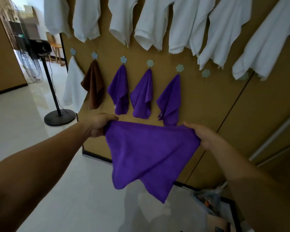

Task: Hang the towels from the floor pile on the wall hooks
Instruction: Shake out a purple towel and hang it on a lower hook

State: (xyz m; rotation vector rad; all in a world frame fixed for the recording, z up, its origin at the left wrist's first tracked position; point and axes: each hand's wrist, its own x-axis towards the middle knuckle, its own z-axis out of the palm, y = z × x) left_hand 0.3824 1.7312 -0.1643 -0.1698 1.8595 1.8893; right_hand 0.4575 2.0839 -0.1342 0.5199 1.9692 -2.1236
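Left hand [99, 125]: one; fingers curled round the bunched left corner of the purple towel [149, 153].
Right hand [206, 138]: one; fingers and thumb closed on the towel's right corner.
Purple towel, held: one; stretched between the two hands in front of the wall board [208, 106], its lower edge hanging in two points, just below the hung row.
Pale cloth on the floor [157, 218]: a heap under the held towel (too blurred to count pieces).
Hung purple towels: three, side by side on the lower row: first [119, 92], second [142, 96], third [170, 99], each hanging from one corner.
Brown towel [93, 86]: one, left of the purple ones.
Small white towel [73, 87]: one, at the left end of the lower row.
Flower-shaped hooks, lower row: six plainly seen; five carry towels.
Bare hook [205, 73]: one, just right of the third hung purple towel (a further pale shape to its right is half hidden by white cloth).
Large white towels, upper row: seven, the leftmost [56, 15] through to the rightmost [266, 41]; their tops are cut off by the frame.
Pedestal fan [52, 91]: one, on the tiled floor at the board's left edge.
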